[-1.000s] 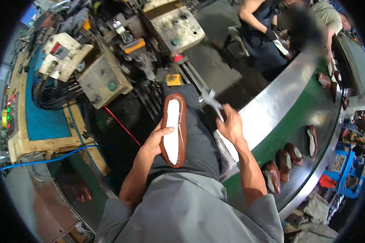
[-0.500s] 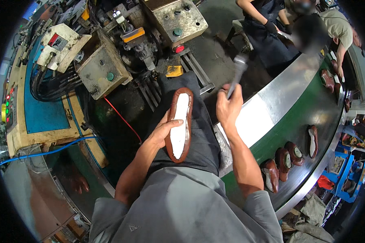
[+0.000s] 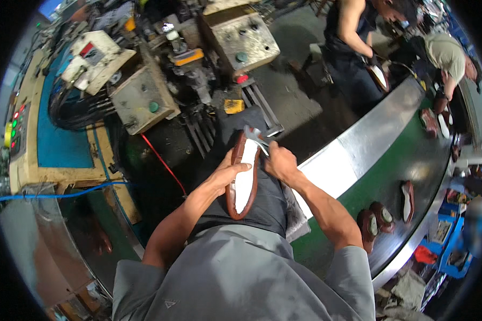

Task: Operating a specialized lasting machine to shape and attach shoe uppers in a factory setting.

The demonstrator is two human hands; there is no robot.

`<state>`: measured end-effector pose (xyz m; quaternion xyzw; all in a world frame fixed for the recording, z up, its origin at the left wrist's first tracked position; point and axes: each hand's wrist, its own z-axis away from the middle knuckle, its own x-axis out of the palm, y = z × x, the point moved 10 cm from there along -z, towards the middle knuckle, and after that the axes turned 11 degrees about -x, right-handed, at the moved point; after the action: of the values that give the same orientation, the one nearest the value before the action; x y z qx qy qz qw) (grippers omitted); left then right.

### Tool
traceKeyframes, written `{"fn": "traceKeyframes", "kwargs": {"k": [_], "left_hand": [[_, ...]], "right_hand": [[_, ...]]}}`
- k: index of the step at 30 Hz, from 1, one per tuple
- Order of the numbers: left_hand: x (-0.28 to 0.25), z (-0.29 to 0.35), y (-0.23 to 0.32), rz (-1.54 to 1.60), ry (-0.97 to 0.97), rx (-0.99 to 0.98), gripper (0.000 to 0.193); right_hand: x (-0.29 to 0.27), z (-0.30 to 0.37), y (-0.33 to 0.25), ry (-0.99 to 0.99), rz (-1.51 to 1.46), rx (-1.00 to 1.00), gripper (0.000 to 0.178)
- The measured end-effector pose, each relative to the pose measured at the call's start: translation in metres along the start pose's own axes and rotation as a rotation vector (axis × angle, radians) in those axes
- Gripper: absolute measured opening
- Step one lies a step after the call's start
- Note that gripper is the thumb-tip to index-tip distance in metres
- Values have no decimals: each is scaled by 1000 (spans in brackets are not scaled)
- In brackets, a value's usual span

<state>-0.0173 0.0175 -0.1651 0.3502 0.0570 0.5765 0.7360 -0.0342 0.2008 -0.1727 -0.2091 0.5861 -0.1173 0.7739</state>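
One green conveyor belt (image 3: pixel 380 171) curves at the person's right. Over the dark trousers (image 3: pixel 273 206) is a brown shoe (image 3: pixel 244 184), bottom up; its long axis runs away from the body, far end leaning slightly right. The left hand (image 3: pixel 226 175) grips its side, thumb on the white underside. The right hand (image 3: pixel 281 162) wraps around a metal hammer-like tool (image 3: pixel 256 137), head at the far end.

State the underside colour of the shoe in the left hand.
The underside is white, with a brown rim around it; the head view shows it best.
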Motion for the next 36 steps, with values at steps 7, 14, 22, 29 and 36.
{"fn": "traceKeyframes", "kwargs": {"k": [7, 14, 22, 29, 36], "left_hand": [[-60, 44, -19, 425, -155, 138, 90], [-298, 151, -90, 488, 416, 405, 73], [-537, 415, -243, -312, 1818, -64, 107], [-595, 415, -342, -845, 1674, -766, 88], [-737, 469, -407, -770, 1649, -806, 68]], "right_hand": [[-19, 66, -10, 370, -441, -28, 33], [46, 65, 38, 298, -570, 67, 12], [57, 54, 43, 263, -522, 100, 15], [44, 68, 46, 218, -720, 260, 17], [44, 143, 114, 308, -814, 578, 18]]}}
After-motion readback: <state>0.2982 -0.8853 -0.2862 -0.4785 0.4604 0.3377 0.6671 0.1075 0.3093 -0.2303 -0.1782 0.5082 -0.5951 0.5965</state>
